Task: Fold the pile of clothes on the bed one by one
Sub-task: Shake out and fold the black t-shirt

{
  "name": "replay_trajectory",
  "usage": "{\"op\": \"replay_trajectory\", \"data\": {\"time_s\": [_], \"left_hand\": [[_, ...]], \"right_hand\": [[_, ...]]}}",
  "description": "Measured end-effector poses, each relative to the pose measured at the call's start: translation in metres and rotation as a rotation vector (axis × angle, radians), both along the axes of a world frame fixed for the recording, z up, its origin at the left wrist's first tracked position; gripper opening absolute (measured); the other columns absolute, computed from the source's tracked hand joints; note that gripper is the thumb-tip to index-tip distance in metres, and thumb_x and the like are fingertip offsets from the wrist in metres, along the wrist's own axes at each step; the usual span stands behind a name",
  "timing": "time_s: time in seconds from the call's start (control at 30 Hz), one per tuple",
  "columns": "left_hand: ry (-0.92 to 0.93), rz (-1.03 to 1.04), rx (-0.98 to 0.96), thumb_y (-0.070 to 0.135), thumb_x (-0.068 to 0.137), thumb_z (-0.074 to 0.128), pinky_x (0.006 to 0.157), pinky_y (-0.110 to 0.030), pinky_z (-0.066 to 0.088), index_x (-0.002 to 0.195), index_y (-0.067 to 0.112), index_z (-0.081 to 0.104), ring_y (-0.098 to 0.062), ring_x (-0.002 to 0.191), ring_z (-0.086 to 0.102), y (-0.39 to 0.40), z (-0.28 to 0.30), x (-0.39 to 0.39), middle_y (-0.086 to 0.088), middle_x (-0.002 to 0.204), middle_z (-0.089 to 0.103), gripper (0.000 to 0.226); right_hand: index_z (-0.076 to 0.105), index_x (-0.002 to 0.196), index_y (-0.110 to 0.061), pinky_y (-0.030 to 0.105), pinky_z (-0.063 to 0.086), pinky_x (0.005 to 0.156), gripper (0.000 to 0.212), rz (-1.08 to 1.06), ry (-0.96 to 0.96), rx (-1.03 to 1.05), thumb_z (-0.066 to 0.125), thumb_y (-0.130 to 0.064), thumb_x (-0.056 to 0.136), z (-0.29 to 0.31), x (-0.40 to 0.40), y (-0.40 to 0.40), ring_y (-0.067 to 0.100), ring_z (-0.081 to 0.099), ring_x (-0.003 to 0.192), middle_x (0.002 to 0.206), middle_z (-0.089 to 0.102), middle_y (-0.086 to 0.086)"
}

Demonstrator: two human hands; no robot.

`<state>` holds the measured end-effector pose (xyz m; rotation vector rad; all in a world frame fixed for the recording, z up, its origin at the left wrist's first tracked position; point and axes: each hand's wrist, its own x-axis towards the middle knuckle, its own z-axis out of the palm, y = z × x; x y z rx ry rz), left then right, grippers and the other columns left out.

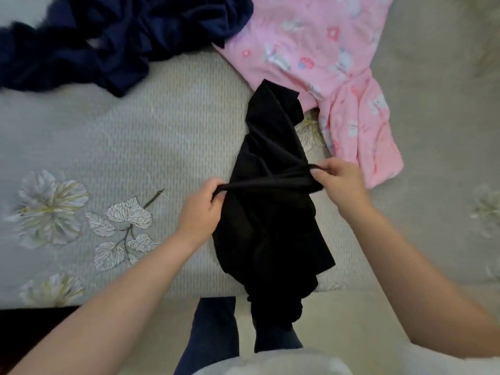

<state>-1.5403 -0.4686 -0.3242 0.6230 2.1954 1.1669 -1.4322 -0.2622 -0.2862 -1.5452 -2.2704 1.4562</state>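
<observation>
Both arms out; left hand point(201, 205) & right hand point(339, 182) each pinch the black garment's point(267, 226) edge, stretched taut btwn them.

We are in a home bedroom: a bed point(162, 109) fills the view, dressed in a grey-green sheet printed with pale flowers and leaves. Household laundry lies loose on it, a pink child's garment point(319, 50) with small animal prints and a crumpled navy garment point(94, 44) near the far edge.
</observation>
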Motion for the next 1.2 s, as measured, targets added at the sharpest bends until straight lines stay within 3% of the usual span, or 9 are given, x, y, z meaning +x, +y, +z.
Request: {"op": "replay_trajectory", "data": {"time_s": [0.17,0.27,0.37,0.47,0.67,0.8,0.87,1.07,1.2], "left_hand": [[0.201,0.442,-0.241,0.011,0.095,0.042,0.058,-0.023,0.028,0.092,-0.003,0.055,-0.021,0.066,0.046,-0.049,0.005,-0.082,-0.004,0.072,0.051,0.019],[0.086,0.322,-0.76,0.014,0.095,0.041,0.072,-0.039,0.038,0.096,-0.003,0.05,-0.04,0.091,0.054,-0.093,-0.015,-0.099,-0.024,0.094,0.057,0.019],[0.092,0.119,-1.04,0.012,0.089,0.047,0.088,-0.041,0.039,0.115,0.0,0.047,-0.037,0.111,0.049,-0.113,-0.036,-0.093,-0.021,0.118,0.054,0.029],[0.266,0.092,-0.908,0.019,0.089,0.05,0.093,-0.039,0.035,0.123,0.0,0.043,-0.034,0.115,0.044,-0.101,-0.054,-0.098,-0.019,0.123,0.05,0.04],[0.247,0.25,-0.77,0.022,0.095,0.041,0.086,-0.035,0.036,0.12,-0.001,0.046,-0.031,0.108,0.047,-0.064,-0.078,-0.131,-0.017,0.118,0.052,0.034],[0.224,0.235,-0.693,0.019,0.095,0.042,0.072,-0.032,0.033,0.102,0.001,0.055,-0.028,0.093,0.052,-0.068,-0.086,-0.134,-0.013,0.103,0.058,0.023],[0.159,0.289,-0.571,0.016,0.094,0.044,0.072,-0.033,0.035,0.102,-0.002,0.058,-0.031,0.093,0.051,-0.071,-0.085,-0.134,-0.016,0.102,0.057,0.023],[0.163,0.437,-0.242,0.009,0.093,0.046,0.064,-0.02,0.028,0.096,-0.002,0.058,-0.017,0.078,0.047,-0.048,-0.046,-0.139,-0.006,0.085,0.055,0.017],[0.292,0.416,-0.08,0.009,0.093,0.046,0.06,-0.016,0.027,0.092,0.001,0.058,-0.011,0.074,0.045,0.0,0.009,-0.132,0.001,0.078,0.05,0.014]], "right_hand": [[0.058,0.117,-0.012,0.006,0.033,0.098,0.041,0.304,0.331,0.014,0.039,0.011,0.088,0.024,-0.105,-0.011,-0.001,0.051,0.106,0.111,0.058,-0.009],[0.06,0.115,-0.002,0.004,0.034,0.092,0.033,0.318,0.156,0.131,0.042,0.008,0.089,-0.001,-0.111,-0.011,0.012,0.054,0.107,0.114,0.062,0.008],[0.054,0.123,-0.001,0.025,0.032,0.101,0.036,0.54,-0.184,0.283,0.053,-0.002,0.088,-0.034,-0.098,-0.009,0.026,0.05,0.119,0.125,0.057,0.015],[0.047,0.128,0.004,0.033,0.025,0.108,0.046,0.803,-0.319,0.422,0.058,-0.002,0.084,-0.057,-0.097,-0.008,0.034,0.039,0.128,0.133,0.048,0.021],[0.057,0.112,0.013,0.047,0.035,0.1,0.029,0.741,-0.09,0.676,0.056,0.002,0.085,-0.077,-0.158,-0.007,0.046,0.05,0.114,0.114,0.059,0.029],[0.055,0.113,-0.008,0.056,0.008,0.11,0.035,0.905,-0.776,0.551,0.053,-0.033,0.089,-0.083,-0.203,-0.001,0.028,0.043,0.121,0.118,0.056,0.008],[0.061,0.103,-0.01,0.055,0.002,0.111,0.025,0.925,-0.861,0.569,0.051,-0.028,0.089,-0.083,-0.204,-0.001,0.026,0.049,0.112,0.109,0.061,0.006],[0.066,0.106,-0.007,0.041,0.017,0.107,0.025,0.732,-0.349,0.742,0.052,-0.021,0.091,-0.053,-0.179,0.012,0.03,0.054,0.105,0.104,0.064,0.012],[0.067,0.106,-0.002,0.028,0.032,0.076,0.023,0.504,-0.037,0.674,0.054,-0.01,0.089,0.001,-0.161,0.027,0.035,0.057,0.093,0.096,0.063,0.023]]}}
